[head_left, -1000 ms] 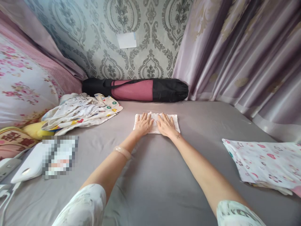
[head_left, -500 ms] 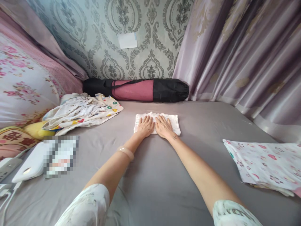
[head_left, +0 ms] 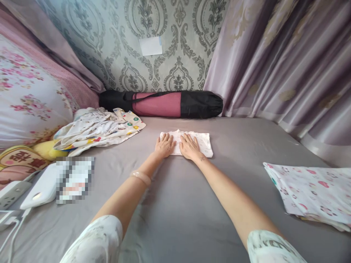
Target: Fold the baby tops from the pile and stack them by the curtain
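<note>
A small folded white cloth with a faint print (head_left: 204, 143) lies flat on the grey bed sheet (head_left: 175, 204), straight ahead of me. My left hand (head_left: 165, 145) rests palm down on its left end, fingers stretched out. Flat on the middle of the cloth lies my right hand (head_left: 189, 146), its fingers apart. Neither hand grips anything. Part of the cloth is hidden under both hands. A pale bangle (head_left: 140, 178) circles my left forearm.
To the left are a heap of printed baby clothes (head_left: 101, 128), a white power bank (head_left: 44, 186) with cables and a power strip (head_left: 13, 193). Folded heart-print cloths (head_left: 312, 190) lie at the right. A rolled mat in a black-and-pink bag (head_left: 156, 105) lies along the wall.
My left hand has slid left, toward the cloth's left edge, and farther from my right hand. My right hand stays nearly in place. The view has shifted slightly.
</note>
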The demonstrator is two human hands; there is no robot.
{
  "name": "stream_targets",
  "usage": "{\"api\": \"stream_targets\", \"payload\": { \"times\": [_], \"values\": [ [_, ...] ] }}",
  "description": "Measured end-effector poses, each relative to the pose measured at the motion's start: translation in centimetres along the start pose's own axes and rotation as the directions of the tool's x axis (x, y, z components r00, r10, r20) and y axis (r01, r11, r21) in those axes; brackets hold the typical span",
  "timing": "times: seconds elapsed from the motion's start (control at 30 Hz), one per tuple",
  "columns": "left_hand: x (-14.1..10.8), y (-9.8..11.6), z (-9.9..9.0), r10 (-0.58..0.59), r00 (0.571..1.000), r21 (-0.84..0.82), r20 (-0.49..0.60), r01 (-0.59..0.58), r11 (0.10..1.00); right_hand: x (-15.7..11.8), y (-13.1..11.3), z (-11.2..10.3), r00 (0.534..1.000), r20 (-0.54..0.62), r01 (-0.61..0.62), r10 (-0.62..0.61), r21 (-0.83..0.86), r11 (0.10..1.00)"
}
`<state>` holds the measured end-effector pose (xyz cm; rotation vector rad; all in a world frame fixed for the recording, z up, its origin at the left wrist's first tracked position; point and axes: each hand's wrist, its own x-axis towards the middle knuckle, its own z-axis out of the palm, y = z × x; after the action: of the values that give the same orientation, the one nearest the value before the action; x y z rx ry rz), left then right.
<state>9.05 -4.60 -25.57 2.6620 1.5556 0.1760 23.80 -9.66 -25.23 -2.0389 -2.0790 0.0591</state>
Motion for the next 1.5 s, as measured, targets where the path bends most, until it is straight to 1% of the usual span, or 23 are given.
{"api": "stream_targets", "payload": {
  "times": [0.1,0.2,0.4,0.5,0.57,0.73,0.83,1.0,1.17,1.33,1.5],
  "values": [
    [-0.2,-0.2,-0.6,-0.007,1.0,-0.007,-0.002,0.007,1.0,0.3,-0.5,-0.2,1.0,-0.005,0.004,-0.004,0.009,1.0],
    [-1.0,-0.6,-0.9,-0.033,0.999,0.002,-0.01,0.033,0.999,0.4,-0.9,0.1,1.0,-0.018,0.025,-0.025,0.016,1.0],
    [-4.7,-3.0,-0.9,0.041,0.999,0.014,-0.005,-0.041,0.999,0.9,-1.3,0.4,0.998,0.053,0.015,-0.016,0.019,1.0],
    [-6.2,-4.0,-0.9,0.027,1.0,-0.018,-0.002,-0.027,0.999,1.2,-1.9,0.4,0.999,0.035,0.022,-0.022,0.017,1.0],
    [-6.7,-4.4,-0.9,0.007,1.0,-0.036,-0.009,-0.007,0.999,1.3,-2.4,0.5,0.999,0.034,0.027,-0.027,0.013,1.0],
    [-6.9,-4.3,-0.7,0.002,0.998,-0.041,-0.057,-0.005,0.999,1.8,-3.4,0.3,0.997,0.079,0.017,-0.018,0.012,1.0],
    [-7.0,-4.1,-0.7,-0.017,0.997,-0.038,-0.07,0.014,0.999,2.3,-4.4,0.3,0.998,0.052,0.024,-0.025,0.02,0.999],
    [-7.1,-4.0,-0.7,-0.077,0.992,-0.035,-0.097,0.074,0.997,2.9,-5.8,1.1,0.998,0.04,0.054,-0.055,0.032,0.998],
    [-7.1,-4.1,-0.6,-0.077,0.988,-0.043,-0.133,0.072,0.996,3.3,-6.5,1.4,0.998,0.032,0.051,-0.053,0.05,0.997],
    [-7.2,-4.2,-0.5,-0.102,0.976,-0.058,-0.19,0.092,0.994,3.8,-7.6,2.2,0.996,0.011,0.092,-0.092,0.041,0.995],
    [-7.2,-4.2,-0.6,-0.106,0.972,-0.082,-0.208,0.091,0.992,3.7,-7.7,2.3,0.994,-0.013,0.112,-0.112,0.045,0.993]
  ]
}}
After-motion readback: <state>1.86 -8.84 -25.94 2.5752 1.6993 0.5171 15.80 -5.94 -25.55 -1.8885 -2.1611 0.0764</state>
